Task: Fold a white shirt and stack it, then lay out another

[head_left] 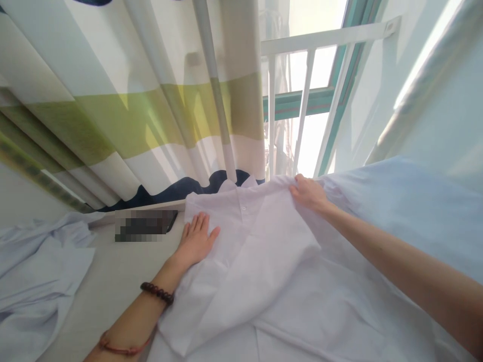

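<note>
A white button-up shirt [245,251] lies spread before me, its collar at the far edge and a button showing below it. My left hand [196,239] rests flat on the shirt's left shoulder area, fingers spread. At the far right, my right hand [307,192] has its fingers closed on the shirt's edge near the shoulder. Loose folds run through the lower part of the shirt, and its right sleeve trails off beyond my right forearm.
Another pale garment [37,281] lies crumpled at left. A dark flat object [171,220], partly pixelated, sits by the back edge. Behind hang striped curtains [169,110] and a white window railing [332,37]. Light blue cloth [426,211] covers the right side.
</note>
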{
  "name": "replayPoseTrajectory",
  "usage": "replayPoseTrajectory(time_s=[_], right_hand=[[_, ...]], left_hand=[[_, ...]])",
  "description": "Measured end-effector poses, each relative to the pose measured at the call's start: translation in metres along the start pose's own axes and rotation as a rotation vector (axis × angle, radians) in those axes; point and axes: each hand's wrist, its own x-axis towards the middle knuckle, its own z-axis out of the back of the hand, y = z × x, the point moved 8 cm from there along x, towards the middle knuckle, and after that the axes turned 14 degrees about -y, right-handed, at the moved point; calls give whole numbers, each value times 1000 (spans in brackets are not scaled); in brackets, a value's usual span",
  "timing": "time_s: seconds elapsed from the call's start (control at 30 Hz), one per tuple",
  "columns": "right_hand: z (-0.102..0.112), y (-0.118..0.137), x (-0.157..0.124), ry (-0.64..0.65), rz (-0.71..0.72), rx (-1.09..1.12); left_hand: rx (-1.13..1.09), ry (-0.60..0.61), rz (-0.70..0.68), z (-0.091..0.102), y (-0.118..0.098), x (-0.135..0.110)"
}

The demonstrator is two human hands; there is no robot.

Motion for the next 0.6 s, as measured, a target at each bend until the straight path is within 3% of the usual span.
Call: replayPoseTrajectory(time_s=[0.27,0.37,0.47,0.6], right_hand=[[-9,-7,35,-30,-36,-60],[-8,-5,40,-45,-52,-3],[-7,-5,44,33,-132,190],[-6,-5,43,183,-225,422]], left_hand=[[67,-111,-28,-7,-9,23],[79,-271,-76,9,-10,23],[63,-477,-86,35,-6,29],[65,-477,-88,53,4,55]])
